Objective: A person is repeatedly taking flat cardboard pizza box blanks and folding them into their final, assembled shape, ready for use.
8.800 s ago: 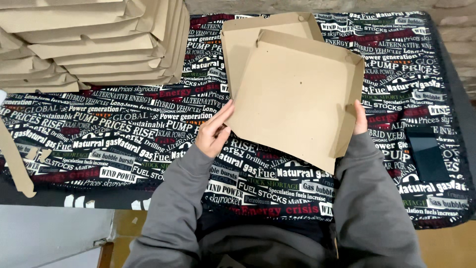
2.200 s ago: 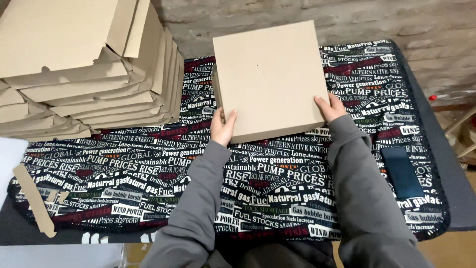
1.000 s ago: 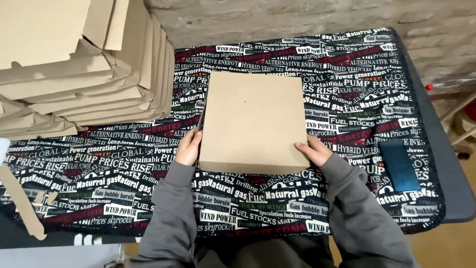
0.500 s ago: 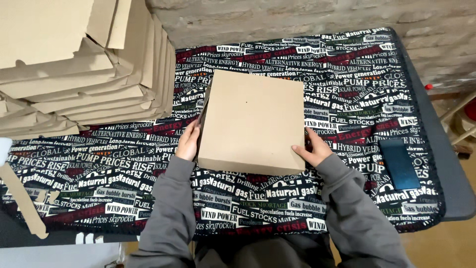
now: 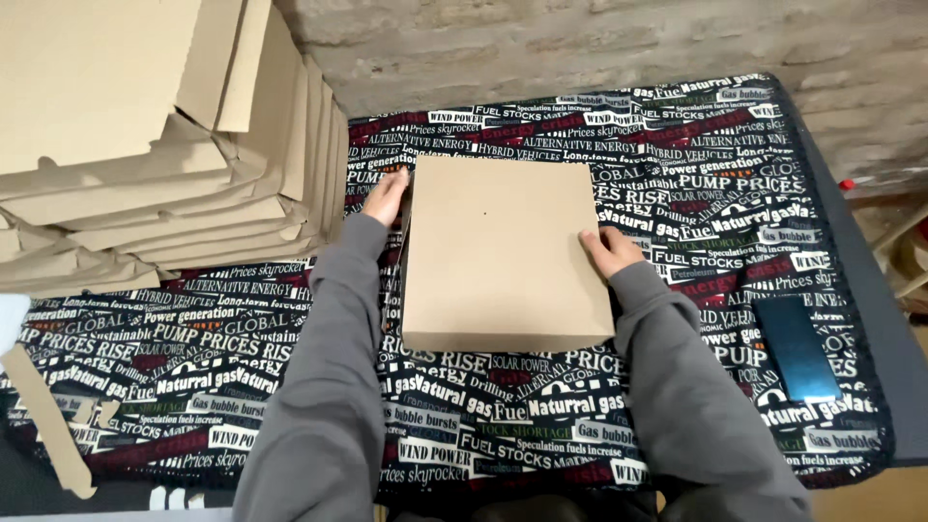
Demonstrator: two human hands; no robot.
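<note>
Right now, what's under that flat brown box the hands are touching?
The brown box lies on a printed cloth covered in words, which shows all around it. The patch directly beneath is hidden, and the closed lid hides the inside too.

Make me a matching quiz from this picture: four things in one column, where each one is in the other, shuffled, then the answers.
Things:
1. left hand
2. right hand
3. cardboard stack
4. dark flat device

Places:
A. lying on the cloth near its right edge
B. at the box's far left corner
C. piled at the cloth's far left
D. at the box's right edge

Pairs: 1-B, 2-D, 3-C, 4-A
</note>
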